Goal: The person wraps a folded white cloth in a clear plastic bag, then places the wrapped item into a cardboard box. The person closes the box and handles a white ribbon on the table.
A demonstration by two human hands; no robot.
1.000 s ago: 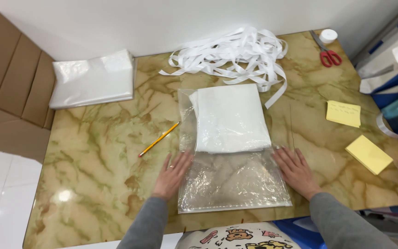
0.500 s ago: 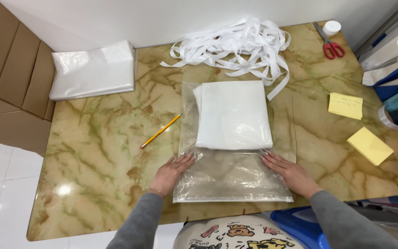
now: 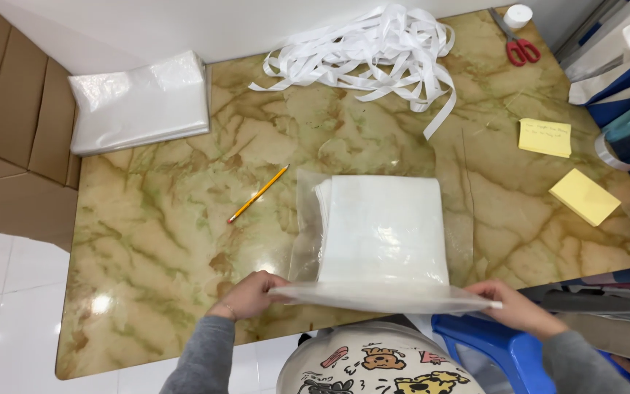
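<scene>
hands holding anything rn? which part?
Yes. Both hands hold the clear plastic bag with the folded white item inside, by its near open edge: left hand at the left corner, right hand at the right corner.

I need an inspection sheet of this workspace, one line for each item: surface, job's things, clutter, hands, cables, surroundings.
Surface: marbled tan table, glossy.
Job's things: clear bag holding a white stack, its near edge lifted off the table.
Clutter: pencil, white strips, scissors, white tape roll, two yellow note pads, pile of bags.
Hands: left hand and right hand each grip a near corner of the bag.
Cables: nothing seen.
Surroundings: cardboard boxes at left, white floor tiles, blue stool.
</scene>
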